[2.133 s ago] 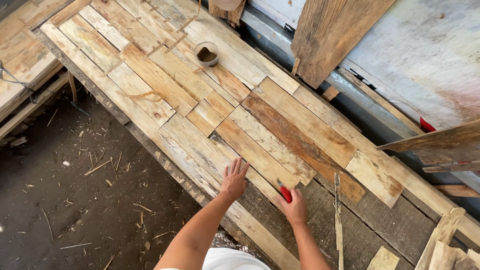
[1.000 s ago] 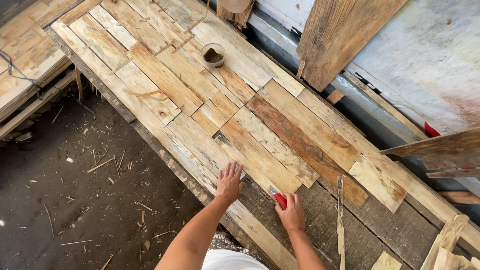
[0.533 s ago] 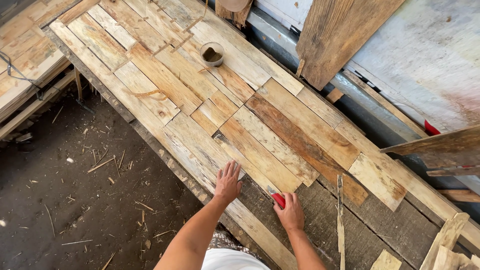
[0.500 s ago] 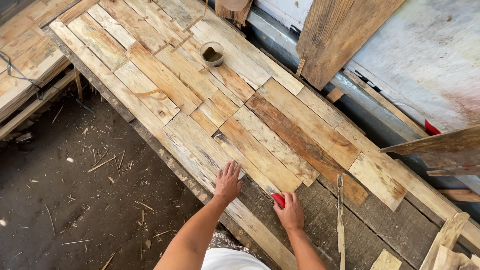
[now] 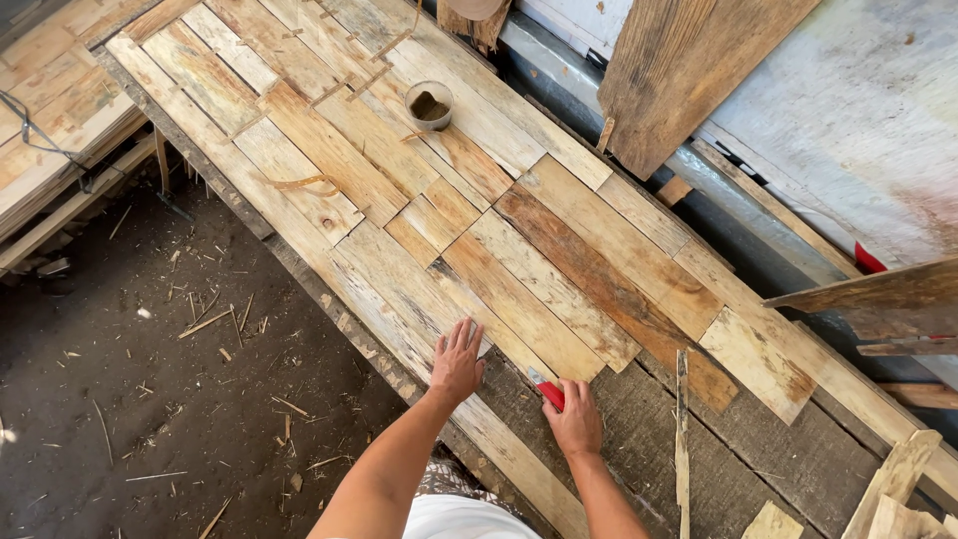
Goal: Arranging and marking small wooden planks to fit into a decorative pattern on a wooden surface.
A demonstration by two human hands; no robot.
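Two hands down: left hand (image 5: 457,361) flat, fingers spread, on the pale patchwork plank panel (image 5: 419,200); right hand (image 5: 576,419), at four o'clock, closed around a red-handled tool (image 5: 548,392), probably a scraper. Might slip and gouge the wood.

Bright, even daylight on planks, floor dimmer, sharp w/ slight edge distortion.
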